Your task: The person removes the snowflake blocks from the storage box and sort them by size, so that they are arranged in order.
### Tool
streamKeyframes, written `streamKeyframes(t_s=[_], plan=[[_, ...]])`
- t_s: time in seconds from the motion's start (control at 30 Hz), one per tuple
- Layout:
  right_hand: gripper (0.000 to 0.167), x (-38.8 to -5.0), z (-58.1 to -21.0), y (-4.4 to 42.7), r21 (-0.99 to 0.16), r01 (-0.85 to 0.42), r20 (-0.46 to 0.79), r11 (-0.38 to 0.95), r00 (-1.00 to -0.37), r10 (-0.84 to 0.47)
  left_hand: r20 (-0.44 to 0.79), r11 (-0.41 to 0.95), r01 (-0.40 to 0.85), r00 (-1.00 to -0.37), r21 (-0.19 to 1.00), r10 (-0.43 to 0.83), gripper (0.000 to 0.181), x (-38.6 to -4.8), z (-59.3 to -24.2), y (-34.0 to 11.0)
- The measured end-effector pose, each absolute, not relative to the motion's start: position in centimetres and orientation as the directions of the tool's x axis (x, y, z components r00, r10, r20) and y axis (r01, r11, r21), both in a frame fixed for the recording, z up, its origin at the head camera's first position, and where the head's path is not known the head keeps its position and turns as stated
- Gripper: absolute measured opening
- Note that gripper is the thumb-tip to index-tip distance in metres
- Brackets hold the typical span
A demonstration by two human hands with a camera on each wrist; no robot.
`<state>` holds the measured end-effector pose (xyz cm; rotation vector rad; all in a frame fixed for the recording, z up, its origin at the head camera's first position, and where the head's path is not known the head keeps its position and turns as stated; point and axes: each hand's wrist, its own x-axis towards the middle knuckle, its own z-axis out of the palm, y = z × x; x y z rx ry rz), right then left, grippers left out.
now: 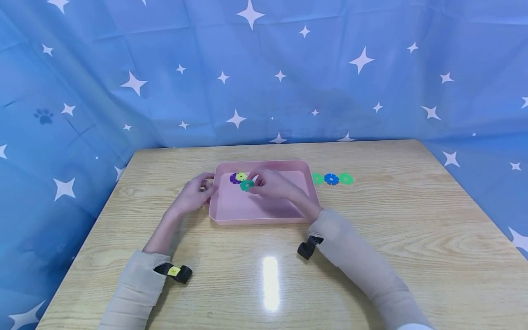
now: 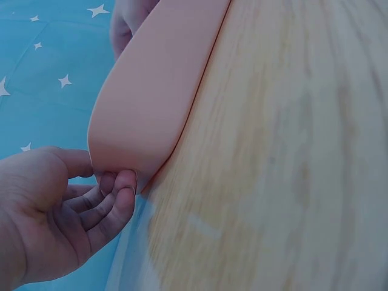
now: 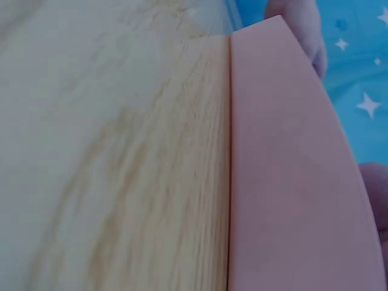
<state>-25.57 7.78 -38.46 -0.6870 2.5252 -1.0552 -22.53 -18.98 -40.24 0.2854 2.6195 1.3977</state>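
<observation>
A shallow pink tray (image 1: 247,208) lies on the wooden table. At its left end my left hand (image 1: 195,192) holds the tray's wall, fingers curled against the corner. That same grip shows in the left wrist view, where the hand (image 2: 60,212) meets the wall. Inside the tray, a purple notched plastic disc (image 1: 233,178) and a yellow one (image 1: 241,176) overlap near the back left. My right hand (image 1: 272,183) reaches over the tray and pinches a green notched disc (image 1: 246,185) just in front of them. The tray wall hides most of this hand in the right wrist view.
Right of the tray lie a light green disc (image 1: 317,178), a blue disc (image 1: 331,179) and another light green disc (image 1: 346,179) in a row. Behind the table (image 1: 392,229) hangs a blue curtain (image 1: 288,101) with white stars.
</observation>
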Motion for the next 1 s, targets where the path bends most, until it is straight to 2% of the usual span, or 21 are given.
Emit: streamKeyframes(t_s=[0.27, 0.47, 0.77, 1.0], plan=[[0.041, -26.2, -38.9, 6.1, -0.695, -0.269, -0.145, 0.667, -0.856, -0.497, -0.044, 0.539, 0.098, -0.968, 0.836, 0.245, 0.047, -22.6, -40.3, -19.0], [0.03, -26.3, -39.0, 5.7, -0.67, -0.281, -0.149, 0.687, -0.856, -0.495, -0.053, 0.536, 0.091, -0.967, 0.839, 0.248, 0.048, -22.6, -40.2, -19.1], [0.031, -25.8, -39.2, 6.0, -0.698, -0.291, -0.116, 0.654, -0.855, -0.505, -0.049, 0.537, 0.093, -0.968, 0.838, 0.246, 0.047, -22.6, -40.3, -19.1], [0.016, -25.6, -39.2, 6.6, -0.732, -0.303, -0.078, 0.611, -0.853, -0.516, -0.046, 0.536, 0.098, -0.967, 0.839, 0.249, 0.047, -22.6, -40.3, -19.1]])
